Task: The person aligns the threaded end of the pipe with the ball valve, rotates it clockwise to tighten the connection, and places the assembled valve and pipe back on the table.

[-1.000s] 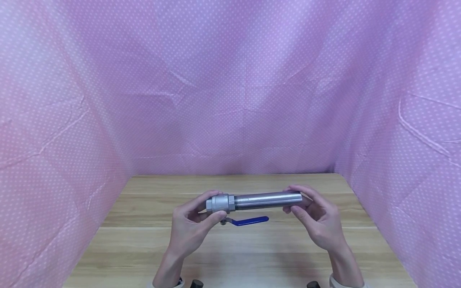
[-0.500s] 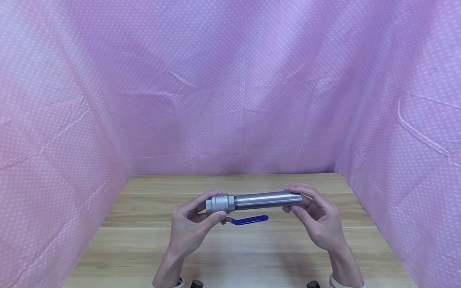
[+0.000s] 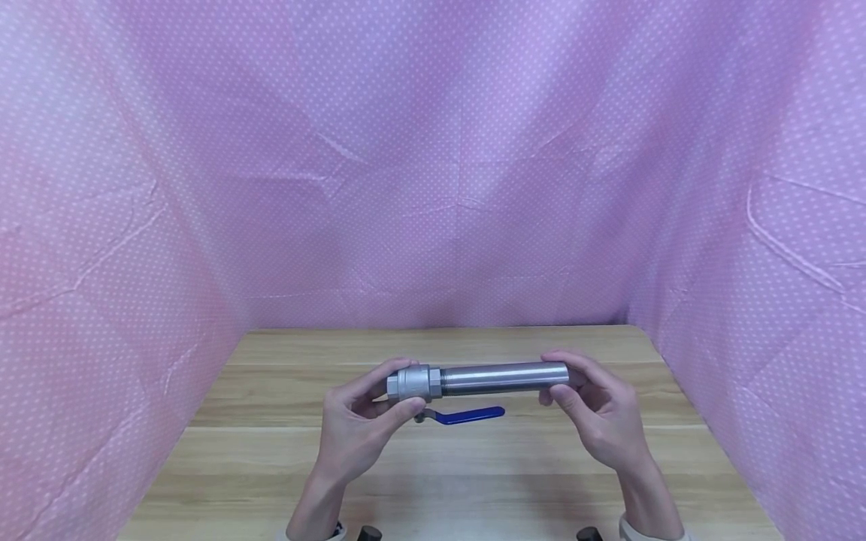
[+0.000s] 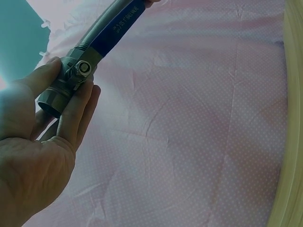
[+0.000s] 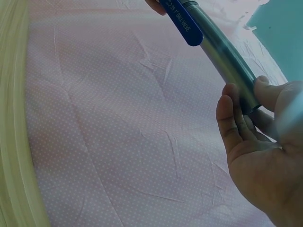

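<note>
A steel ball valve with a blue lever handle is screwed onto a steel pipe, and the pair is held level above the wooden table. My left hand grips the valve body, thumb and fingers curled round it; the left wrist view shows the valve and the handle. My right hand holds the pipe's right end between thumb and fingers, and in the right wrist view the pipe runs into those fingers.
Pink dotted cloth walls the table at the back and on both sides. The tabletop carries nothing else. Two dark wrist camera mounts show at the bottom edge.
The right hand's fingers have shifted slightly on the pipe end, and the pipe's right end sits a touch lower. The left hand and valve have stayed put.
</note>
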{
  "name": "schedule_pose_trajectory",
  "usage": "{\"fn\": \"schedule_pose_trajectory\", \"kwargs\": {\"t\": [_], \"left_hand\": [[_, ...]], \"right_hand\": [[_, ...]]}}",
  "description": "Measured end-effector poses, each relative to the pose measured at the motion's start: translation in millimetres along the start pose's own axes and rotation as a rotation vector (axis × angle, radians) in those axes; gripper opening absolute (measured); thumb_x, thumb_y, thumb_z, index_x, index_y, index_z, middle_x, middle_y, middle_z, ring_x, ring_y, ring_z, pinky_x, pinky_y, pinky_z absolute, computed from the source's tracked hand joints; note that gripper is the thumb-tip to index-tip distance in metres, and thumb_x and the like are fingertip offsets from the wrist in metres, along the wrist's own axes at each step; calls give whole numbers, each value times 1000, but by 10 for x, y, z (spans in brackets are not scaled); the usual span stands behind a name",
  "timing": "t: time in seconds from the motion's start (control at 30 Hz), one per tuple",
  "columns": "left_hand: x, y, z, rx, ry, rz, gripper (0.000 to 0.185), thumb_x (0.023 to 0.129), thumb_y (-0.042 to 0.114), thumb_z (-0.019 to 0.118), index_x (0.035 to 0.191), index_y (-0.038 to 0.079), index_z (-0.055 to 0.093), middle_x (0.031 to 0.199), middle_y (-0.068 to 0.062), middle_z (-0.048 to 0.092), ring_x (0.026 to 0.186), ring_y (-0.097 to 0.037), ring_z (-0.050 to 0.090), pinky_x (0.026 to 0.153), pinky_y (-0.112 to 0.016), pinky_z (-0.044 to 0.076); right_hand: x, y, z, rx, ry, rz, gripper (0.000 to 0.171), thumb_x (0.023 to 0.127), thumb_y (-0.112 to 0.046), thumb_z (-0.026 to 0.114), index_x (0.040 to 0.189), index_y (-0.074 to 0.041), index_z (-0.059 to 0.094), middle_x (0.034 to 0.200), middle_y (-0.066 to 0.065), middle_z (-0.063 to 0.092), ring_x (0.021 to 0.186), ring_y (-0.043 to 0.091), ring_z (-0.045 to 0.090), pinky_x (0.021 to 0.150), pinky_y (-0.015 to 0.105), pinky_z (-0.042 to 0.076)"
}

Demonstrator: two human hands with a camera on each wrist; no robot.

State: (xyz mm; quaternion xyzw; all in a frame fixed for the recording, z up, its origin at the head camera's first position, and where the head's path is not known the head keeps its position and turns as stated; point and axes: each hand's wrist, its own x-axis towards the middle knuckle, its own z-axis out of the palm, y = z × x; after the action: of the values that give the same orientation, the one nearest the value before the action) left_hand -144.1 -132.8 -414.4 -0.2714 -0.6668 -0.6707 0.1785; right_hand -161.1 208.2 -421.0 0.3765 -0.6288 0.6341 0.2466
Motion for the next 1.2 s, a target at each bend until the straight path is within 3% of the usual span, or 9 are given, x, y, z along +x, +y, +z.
{"fn": "schedule_pose_trajectory", "kwargs": {"t": [0.1, 0.2, 0.33, 0.43, 0.6, 0.93, 1.2], "left_hand": [[0, 2, 2, 1, 2, 0, 50, 89, -20, 83, 137, -10, 73, 129, -29, 80, 112, -14, 82, 90, -40, 75], [0, 4, 3, -3, 1, 0, 50, 89, -21, 83, 136, -11, 73, 129, -30, 80, 112, -14, 82, 90, -40, 75], [1, 6, 6, -6, 0, 5, 50, 89, -21, 82, 137, -11, 73, 129, -34, 78, 112, -14, 82, 90, -41, 75], [2, 6, 10, -5, 0, 11, 50, 88, -21, 82, 137, -11, 73, 128, -36, 77, 113, -14, 82, 89, -41, 75], [1, 5, 6, -5, 10, 7, 50, 88, -21, 83, 136, -11, 73, 126, -36, 77, 111, -15, 82, 88, -41, 75], [0, 4, -3, -5, 3, 15, 51, 87, -22, 83, 136, -12, 73, 127, -36, 77, 111, -14, 82, 89, -41, 75], [-1, 7, -5, 2, -7, 13, 50, 89, -21, 82, 136, -12, 72, 128, -38, 76, 112, -13, 82, 90, -39, 75]], "right_hand": [[-12, 2, 0, -21, 8, 12, 37, 97, 28, 62, 132, 22, 66, 88, 7, 79, 79, 10, 76, 65, 18, 61], [-14, 5, 0, -16, 11, 21, 35, 99, 25, 63, 134, 21, 65, 87, 6, 80, 80, 9, 77, 67, 17, 64], [9, 5, 1, 54, -6, 26, 44, 97, 30, 60, 141, 24, 59, 116, 11, 83, 92, 11, 82, 82, 22, 73], [27, -1, 3, 139, -31, 29, 56, 90, 38, 57, 146, 28, 51, 137, 19, 77, 107, 17, 84, 88, 28, 75], [26, 2, 11, 202, -70, 2, 61, 84, 44, 57, 144, 31, 48, 145, 27, 70, 123, 24, 81, 96, 34, 75], [15, 28, 20, 154, -53, -56, 51, 85, 42, 59, 135, 32, 54, 138, 23, 74, 107, 19, 83, 88, 28, 75], [9, 20, 13, 25, 3, -30, 41, 92, 30, 68, 133, 27, 62, 111, 7, 84, 89, 10, 83, 80, 20, 73]]}}
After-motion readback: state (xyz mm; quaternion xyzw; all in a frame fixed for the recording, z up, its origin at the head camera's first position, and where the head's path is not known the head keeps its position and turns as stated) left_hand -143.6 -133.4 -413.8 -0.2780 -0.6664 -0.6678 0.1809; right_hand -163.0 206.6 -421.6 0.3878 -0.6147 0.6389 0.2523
